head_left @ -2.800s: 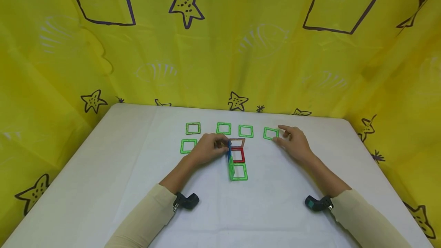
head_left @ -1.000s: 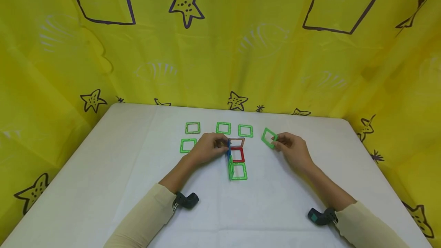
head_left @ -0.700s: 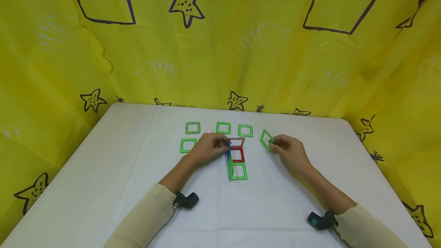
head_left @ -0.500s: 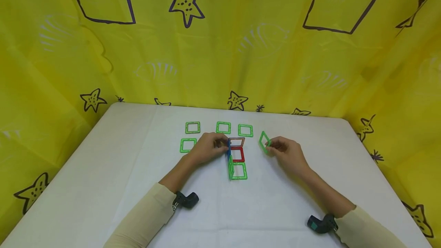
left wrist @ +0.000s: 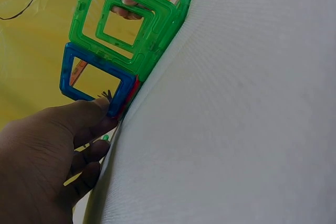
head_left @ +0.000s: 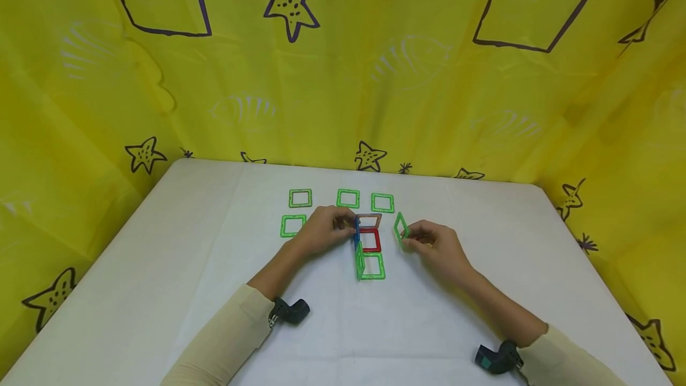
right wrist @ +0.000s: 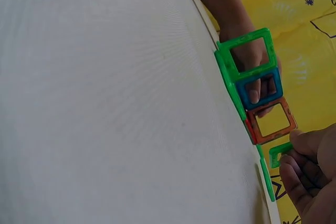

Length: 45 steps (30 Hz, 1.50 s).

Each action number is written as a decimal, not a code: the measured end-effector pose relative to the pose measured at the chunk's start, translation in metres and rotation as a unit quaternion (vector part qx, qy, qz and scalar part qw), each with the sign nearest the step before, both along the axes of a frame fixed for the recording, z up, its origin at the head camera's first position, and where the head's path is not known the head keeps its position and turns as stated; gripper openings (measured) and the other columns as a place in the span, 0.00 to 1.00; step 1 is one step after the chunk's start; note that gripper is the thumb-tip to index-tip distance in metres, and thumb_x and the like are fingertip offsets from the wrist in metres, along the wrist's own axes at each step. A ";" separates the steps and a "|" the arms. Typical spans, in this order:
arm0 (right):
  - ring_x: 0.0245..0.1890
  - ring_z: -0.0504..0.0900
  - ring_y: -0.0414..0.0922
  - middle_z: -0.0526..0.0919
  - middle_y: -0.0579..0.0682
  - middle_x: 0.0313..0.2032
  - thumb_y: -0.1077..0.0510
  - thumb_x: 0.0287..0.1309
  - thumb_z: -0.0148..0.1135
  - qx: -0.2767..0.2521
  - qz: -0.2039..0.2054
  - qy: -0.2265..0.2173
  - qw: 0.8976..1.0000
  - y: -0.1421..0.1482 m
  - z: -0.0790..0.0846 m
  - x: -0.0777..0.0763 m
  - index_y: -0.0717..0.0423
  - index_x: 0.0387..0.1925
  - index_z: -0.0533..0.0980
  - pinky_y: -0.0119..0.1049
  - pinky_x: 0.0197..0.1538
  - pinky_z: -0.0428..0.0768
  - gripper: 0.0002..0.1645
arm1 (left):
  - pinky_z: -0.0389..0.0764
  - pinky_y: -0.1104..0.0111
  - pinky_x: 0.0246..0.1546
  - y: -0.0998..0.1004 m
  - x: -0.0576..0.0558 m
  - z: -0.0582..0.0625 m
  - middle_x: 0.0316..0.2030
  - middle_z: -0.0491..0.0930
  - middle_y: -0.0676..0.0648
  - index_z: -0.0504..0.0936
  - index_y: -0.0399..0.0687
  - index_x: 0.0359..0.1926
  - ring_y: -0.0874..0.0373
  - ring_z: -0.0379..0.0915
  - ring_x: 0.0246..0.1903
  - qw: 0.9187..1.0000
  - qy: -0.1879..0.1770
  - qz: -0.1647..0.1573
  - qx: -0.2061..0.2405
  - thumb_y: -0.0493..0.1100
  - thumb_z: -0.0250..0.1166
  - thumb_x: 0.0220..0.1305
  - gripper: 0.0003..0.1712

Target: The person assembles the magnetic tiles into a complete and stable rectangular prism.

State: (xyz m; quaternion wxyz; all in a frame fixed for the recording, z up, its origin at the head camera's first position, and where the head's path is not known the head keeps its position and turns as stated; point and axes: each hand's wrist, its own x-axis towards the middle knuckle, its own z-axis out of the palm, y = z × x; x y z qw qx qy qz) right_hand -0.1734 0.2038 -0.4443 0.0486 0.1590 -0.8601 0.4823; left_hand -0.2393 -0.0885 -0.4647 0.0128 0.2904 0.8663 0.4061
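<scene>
In the head view my left hand (head_left: pixel 324 231) pinches the upright blue magnetic tile (left wrist: pixel 65 69), thumb at its lower corner in the left wrist view. That tile joins an upright green tile (head_left: pixel 359 262) nearer me. A red tile (head_left: pixel 379 242) and a green tile (head_left: pixel 382 265) lie flat along their right side. An orange-brown tile (head_left: pixel 368 215) stands across the far end. My right hand (head_left: pixel 436 249) pinches a separate green magnetic tile (right wrist: pixel 273 157) between thumb and fingers, tilted upright, a short gap right of the red tile.
Several loose green square tiles lie flat at the back: a far-left tile (head_left: pixel 301 206), two middle tiles (head_left: pixel 348 205) and a tile (head_left: pixel 286 235) partly behind my left hand. The white table (head_left: pixel 429 344) ends at a yellow patterned curtain (head_left: pixel 332 106).
My right hand has picked the rightmost green tile off the table, turned it upright and carried it left and nearer me, towards the joined tiles. The left hand has stayed put.
</scene>
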 end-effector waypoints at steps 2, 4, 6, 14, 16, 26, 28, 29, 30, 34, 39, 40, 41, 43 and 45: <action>0.34 0.85 0.46 0.88 0.50 0.35 0.68 0.61 0.74 0.001 0.002 -0.001 1.000 -0.002 0.000 0.001 0.62 0.41 0.85 0.30 0.38 0.81 0.07 | 0.79 0.66 0.42 0.000 0.000 0.000 0.41 0.87 0.55 0.89 0.46 0.51 0.60 0.76 0.36 1.000 0.000 0.001 -0.001 0.38 0.73 0.68 0.11; 0.35 0.85 0.46 0.88 0.49 0.35 0.68 0.61 0.74 0.004 0.004 0.000 1.000 -0.004 0.000 0.002 0.61 0.41 0.85 0.31 0.38 0.80 0.07 | 0.79 0.66 0.42 0.000 0.000 0.000 0.41 0.87 0.54 0.89 0.46 0.50 0.60 0.76 0.37 1.000 0.000 0.001 -0.001 0.38 0.73 0.68 0.11; 0.35 0.85 0.45 0.88 0.48 0.35 0.68 0.61 0.74 0.008 0.006 0.003 1.000 -0.006 -0.001 0.003 0.60 0.41 0.85 0.31 0.38 0.81 0.07 | 0.79 0.66 0.42 0.000 0.000 0.000 0.41 0.87 0.54 0.89 0.46 0.50 0.60 0.76 0.37 1.000 0.000 0.002 -0.001 0.38 0.73 0.68 0.11; 0.35 0.85 0.44 0.89 0.48 0.36 0.67 0.60 0.75 0.013 0.019 0.021 1.000 -0.012 -0.001 0.004 0.60 0.41 0.86 0.31 0.38 0.81 0.08 | 0.79 0.66 0.43 -0.002 0.000 0.001 0.41 0.87 0.55 0.89 0.46 0.50 0.60 0.76 0.37 1.000 0.000 0.003 0.004 0.38 0.73 0.67 0.11; 0.35 0.85 0.44 0.89 0.48 0.36 0.67 0.60 0.75 0.012 0.022 0.020 0.999 -0.014 0.000 0.004 0.60 0.41 0.86 0.31 0.39 0.81 0.08 | 0.79 0.66 0.43 -0.002 0.001 0.001 0.41 0.87 0.55 0.89 0.46 0.50 0.59 0.76 0.37 1.000 0.000 0.003 0.004 0.38 0.73 0.67 0.11; 0.36 0.86 0.43 0.88 0.44 0.36 0.66 0.60 0.76 0.013 0.029 0.013 0.999 -0.024 -0.001 0.003 0.58 0.41 0.86 0.34 0.42 0.82 0.08 | 0.79 0.66 0.43 -0.003 0.001 0.001 0.42 0.87 0.54 0.89 0.46 0.50 0.60 0.77 0.37 1.000 0.003 -0.001 0.006 0.37 0.73 0.67 0.11; 0.36 0.86 0.44 0.88 0.44 0.36 0.66 0.60 0.75 0.015 0.030 0.012 0.999 -0.025 -0.001 0.003 0.58 0.41 0.86 0.34 0.42 0.82 0.08 | 0.79 0.66 0.44 -0.003 0.001 0.001 0.42 0.88 0.53 0.89 0.46 0.50 0.60 0.77 0.37 1.000 0.003 -0.002 0.007 0.37 0.73 0.67 0.11; 0.36 0.86 0.44 0.88 0.44 0.36 0.66 0.61 0.75 0.015 0.031 0.012 0.999 -0.026 -0.001 0.003 0.58 0.41 0.86 0.34 0.42 0.82 0.07 | 0.80 0.66 0.44 -0.002 0.002 0.002 0.42 0.88 0.53 0.89 0.46 0.51 0.60 0.77 0.38 1.000 0.003 -0.002 0.006 0.37 0.73 0.68 0.11; 0.36 0.86 0.44 0.88 0.44 0.36 0.65 0.61 0.75 0.013 0.033 0.011 0.999 -0.026 -0.001 0.003 0.58 0.41 0.86 0.34 0.42 0.82 0.07 | 0.80 0.66 0.44 -0.002 0.002 0.002 0.43 0.88 0.53 0.89 0.46 0.51 0.60 0.77 0.38 1.000 0.002 -0.002 0.006 0.37 0.73 0.68 0.11; 0.37 0.86 0.44 0.89 0.46 0.36 0.65 0.62 0.75 0.006 0.040 0.012 0.999 -0.028 -0.003 0.002 0.59 0.41 0.86 0.34 0.42 0.81 0.07 | 0.80 0.66 0.43 -0.002 0.002 0.002 0.42 0.88 0.53 0.89 0.46 0.51 0.60 0.77 0.37 1.000 0.005 -0.002 0.006 0.37 0.73 0.67 0.12; 0.36 0.86 0.44 0.89 0.46 0.36 0.65 0.61 0.76 0.005 0.043 0.015 0.999 -0.031 -0.002 0.002 0.59 0.41 0.86 0.33 0.40 0.81 0.07 | 0.80 0.67 0.42 -0.001 0.001 0.000 0.40 0.88 0.54 0.89 0.46 0.49 0.61 0.78 0.36 1.000 0.011 -0.012 0.011 0.36 0.74 0.66 0.11; 0.35 0.86 0.43 0.89 0.45 0.36 0.65 0.61 0.76 0.005 0.042 0.014 0.999 -0.032 -0.002 0.002 0.58 0.41 0.86 0.33 0.40 0.81 0.07 | 0.79 0.67 0.41 -0.001 0.000 0.000 0.40 0.88 0.54 0.89 0.46 0.49 0.61 0.78 0.36 1.000 0.010 -0.014 0.011 0.37 0.74 0.66 0.11; 0.35 0.86 0.43 0.89 0.45 0.35 0.65 0.61 0.76 0.006 0.041 0.013 0.999 -0.032 -0.002 0.002 0.58 0.40 0.86 0.33 0.40 0.81 0.07 | 0.79 0.67 0.41 -0.001 0.000 0.000 0.39 0.88 0.54 0.89 0.46 0.48 0.61 0.78 0.36 1.000 0.010 -0.015 0.013 0.37 0.74 0.66 0.10; 0.35 0.86 0.43 0.88 0.44 0.35 0.65 0.60 0.76 0.007 0.039 0.010 0.999 -0.033 -0.002 0.002 0.57 0.40 0.86 0.33 0.40 0.81 0.07 | 0.79 0.67 0.40 -0.001 0.000 0.000 0.39 0.87 0.54 0.89 0.46 0.48 0.61 0.78 0.35 1.000 0.009 -0.017 0.016 0.36 0.74 0.65 0.10; 0.35 0.86 0.44 0.89 0.44 0.35 0.65 0.60 0.76 0.008 0.038 0.008 0.999 -0.033 -0.003 0.002 0.57 0.40 0.86 0.33 0.40 0.81 0.08 | 0.79 0.67 0.40 -0.001 0.001 0.001 0.39 0.87 0.54 0.90 0.46 0.47 0.61 0.78 0.35 1.000 0.009 -0.018 0.020 0.36 0.75 0.65 0.10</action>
